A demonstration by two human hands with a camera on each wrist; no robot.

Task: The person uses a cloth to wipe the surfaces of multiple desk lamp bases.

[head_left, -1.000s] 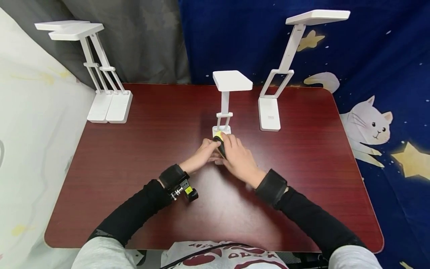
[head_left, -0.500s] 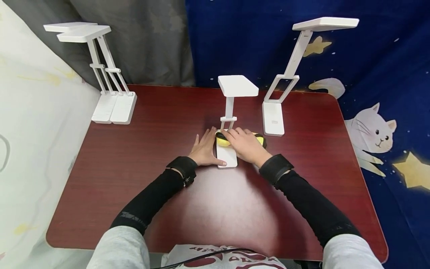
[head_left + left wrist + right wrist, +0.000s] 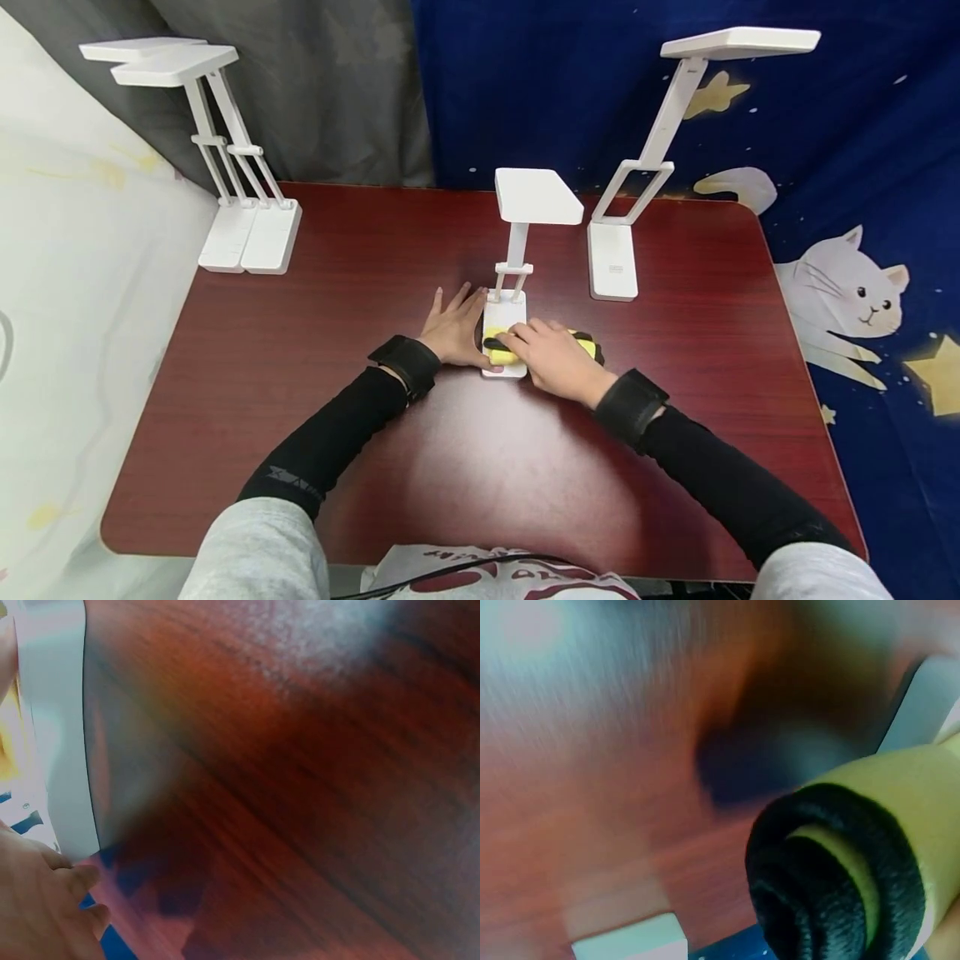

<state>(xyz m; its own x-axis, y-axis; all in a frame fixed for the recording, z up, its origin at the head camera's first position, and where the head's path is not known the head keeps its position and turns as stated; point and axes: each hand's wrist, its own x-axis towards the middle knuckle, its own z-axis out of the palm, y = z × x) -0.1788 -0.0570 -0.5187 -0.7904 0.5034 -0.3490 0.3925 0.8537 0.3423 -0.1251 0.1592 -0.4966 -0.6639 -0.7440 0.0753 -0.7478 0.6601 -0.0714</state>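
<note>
A white folding desk lamp [image 3: 517, 250] stands upright at the middle of the table. My right hand [image 3: 558, 360] grips a rolled yellow-and-black cloth [image 3: 504, 357] and holds it against the front part of the lamp's base [image 3: 504, 311]. The rest of the cloth [image 3: 825, 870] sticks out past the hand as a roll in the right wrist view. Spread along the base's left side, my left hand [image 3: 453, 332] touches it, its thumb near the front corner. In the left wrist view, the fingers of that hand [image 3: 37, 900] are near the base's far end.
Two white lamps [image 3: 247, 237] stand side by side at the back left. Another tall white lamp [image 3: 613, 267] stands behind and right of the middle one. The reddish-brown table [image 3: 337, 250] ends at a grey and a dark blue curtain [image 3: 525, 83].
A second ago both hands were together at the cloth. The left hand has since moved to the base's side. Over the last half second, the right hand has drawn the cloth frontward along the base.
</note>
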